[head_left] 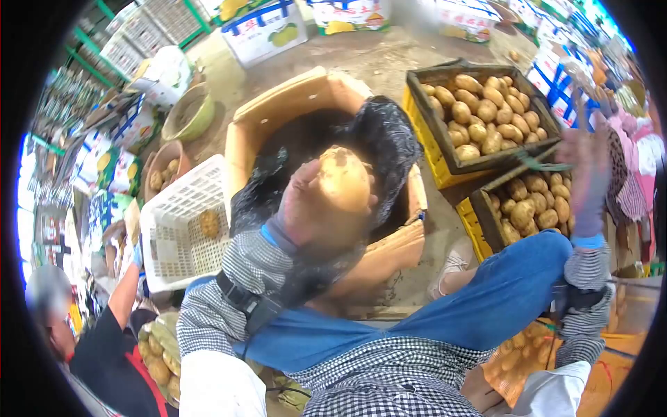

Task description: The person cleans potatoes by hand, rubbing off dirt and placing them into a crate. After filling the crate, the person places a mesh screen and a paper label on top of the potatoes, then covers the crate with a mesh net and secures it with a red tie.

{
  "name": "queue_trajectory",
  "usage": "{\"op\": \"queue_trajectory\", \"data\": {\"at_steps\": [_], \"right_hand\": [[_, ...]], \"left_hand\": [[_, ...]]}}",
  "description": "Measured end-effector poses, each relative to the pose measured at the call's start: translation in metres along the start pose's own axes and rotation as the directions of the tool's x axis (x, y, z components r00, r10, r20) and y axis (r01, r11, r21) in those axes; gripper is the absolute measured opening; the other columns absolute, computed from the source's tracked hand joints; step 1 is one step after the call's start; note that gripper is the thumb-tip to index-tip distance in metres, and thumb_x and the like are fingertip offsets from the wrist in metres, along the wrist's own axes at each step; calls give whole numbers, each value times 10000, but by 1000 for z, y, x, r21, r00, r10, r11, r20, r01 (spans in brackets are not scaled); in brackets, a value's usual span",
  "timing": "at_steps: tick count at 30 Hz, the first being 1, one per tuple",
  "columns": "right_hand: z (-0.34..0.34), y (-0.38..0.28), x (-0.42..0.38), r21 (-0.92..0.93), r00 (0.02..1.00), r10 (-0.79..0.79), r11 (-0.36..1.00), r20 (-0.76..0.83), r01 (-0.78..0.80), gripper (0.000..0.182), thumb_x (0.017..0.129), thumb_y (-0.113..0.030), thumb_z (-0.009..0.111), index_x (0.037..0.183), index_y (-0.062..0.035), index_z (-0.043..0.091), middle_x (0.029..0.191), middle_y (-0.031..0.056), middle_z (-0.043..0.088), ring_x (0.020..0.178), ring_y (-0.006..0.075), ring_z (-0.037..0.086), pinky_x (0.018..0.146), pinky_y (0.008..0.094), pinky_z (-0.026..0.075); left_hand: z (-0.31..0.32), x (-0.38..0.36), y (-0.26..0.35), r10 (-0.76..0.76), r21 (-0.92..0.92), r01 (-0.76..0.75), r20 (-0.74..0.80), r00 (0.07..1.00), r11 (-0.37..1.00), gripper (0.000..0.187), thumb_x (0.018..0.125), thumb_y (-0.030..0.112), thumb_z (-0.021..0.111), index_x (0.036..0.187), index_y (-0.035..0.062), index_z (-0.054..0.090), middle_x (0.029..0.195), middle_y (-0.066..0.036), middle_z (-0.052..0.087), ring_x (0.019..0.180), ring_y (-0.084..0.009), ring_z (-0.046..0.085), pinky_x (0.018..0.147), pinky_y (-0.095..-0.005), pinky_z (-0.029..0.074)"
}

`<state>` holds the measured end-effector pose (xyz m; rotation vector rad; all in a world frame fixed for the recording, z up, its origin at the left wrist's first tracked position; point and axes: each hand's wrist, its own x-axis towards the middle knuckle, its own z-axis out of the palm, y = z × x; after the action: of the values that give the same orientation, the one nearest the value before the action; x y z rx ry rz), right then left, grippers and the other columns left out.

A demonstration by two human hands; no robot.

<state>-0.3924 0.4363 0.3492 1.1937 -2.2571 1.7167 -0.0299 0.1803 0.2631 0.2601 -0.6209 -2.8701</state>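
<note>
From where I stand, blue-edged printed cartons (267, 36) line the far side of the floor (389, 66). A green tub (201, 123) stands leftward. Green metal framing (195, 37) borders pale stacks (147, 33). A dark-topped co-worker (114, 365), lower left, extends one arm.

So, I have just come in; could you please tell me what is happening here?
The person's left hand holds a large potato over a cardboard box lined with black plastic. The right hand, raised and blurred, is near two crates filled with potatoes. A white basket beside the box contains another potato.
</note>
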Motion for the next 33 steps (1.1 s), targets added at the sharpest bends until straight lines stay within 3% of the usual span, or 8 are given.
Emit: {"op": "queue_trajectory", "data": {"at_steps": [4, 9, 14, 20, 26, 29, 32, 33], "right_hand": [[122, -53, -62, 468, 906, 155, 815, 393, -342, 426, 1001, -155, 475, 1411, -47, 435, 1036, 128, 657, 819, 169, 650, 697, 285, 545], [185, -54, -114, 553, 742, 162, 569, 650, -609, 460, 976, -120, 494, 1420, -26, 420, 1097, 152, 648, 869, 201, 660, 790, 309, 555], [202, -42, -128, 465, 656, 198, 560, 729, -686, 479, 989, -167, 507, 1427, -5, 400, 1076, 106, 653, 921, 152, 655, 800, 305, 547], [212, -53, -146, 472, 610, 30, 602, 792, -643, 614, 999, -387, 513, 1435, 14, 353, 1367, 114, 489, 1230, 152, 478, 1026, 293, 397], [229, -34, -151, 490, 747, 54, 723, 663, -487, 574, 1020, -417, 449, 1402, 9, 398, 1217, 81, 576, 1158, 137, 534, 1018, 302, 418], [233, -28, -148, 506, 734, -53, 758, 677, -412, 569, 1018, -394, 463, 1407, 12, 377, 1300, 93, 524, 1185, 159, 520, 1015, 311, 430], [231, -51, -137, 508, 601, 19, 514, 799, -692, 633, 954, -343, 599, 1416, 16, 358, 1338, 101, 496, 1207, 175, 508, 1028, 315, 426], [228, -59, -132, 431, 555, 31, 595, 831, -678, 677, 914, -307, 665, 1420, 17, 353, 1339, 102, 495, 1212, 177, 506, 1036, 317, 421]], "left_hand": [[15, -23, -22, 116, -118, -137, -167, 979, 984, 464, 890, 471, 609, 1205, 131, 594, 1116, -132, 639, 1002, -305, 620, 827, -454, 524], [1, -27, -37, 263, 243, -200, -264, 928, 949, 655, 857, 400, 660, 1385, 118, 395, 1316, -105, 511, 1178, -273, 529, 978, -459, 460], [13, -23, -46, 570, 818, -210, -166, 805, 535, 898, 673, 131, 876, 1384, 7, 342, 1295, -107, 495, 1189, -187, 508, 1024, -353, 437], [-5, -18, -57, 585, 977, -124, 0, 811, 171, 794, 645, 82, 824, 1330, 3, 429, 1240, -162, 528, 1152, -242, 543, 979, -359, 460], [2, -18, -60, 442, 774, -166, -160, 883, 612, 877, 609, 166, 867, 1349, 0, 424, 1236, -165, 524, 1171, -275, 530, 998, -384, 438], [-4, -18, -51, 516, 902, -160, -78, 853, 401, 886, 618, 168, 865, 1355, -14, 408, 1250, -175, 509, 1183, -278, 522, 993, -392, 445], [10, -25, -40, 668, 930, 122, 154, 728, -347, 1014, 604, 227, 918, 1403, -9, 341, 1290, -111, 482, 1209, -208, 494, 1016, -369, 446], [10, -26, -38, 675, 938, 92, 170, 718, -334, 1012, 612, 214, 911, 1412, -9, 331, 1290, -113, 478, 1219, -212, 488, 1021, -373, 445]]}}
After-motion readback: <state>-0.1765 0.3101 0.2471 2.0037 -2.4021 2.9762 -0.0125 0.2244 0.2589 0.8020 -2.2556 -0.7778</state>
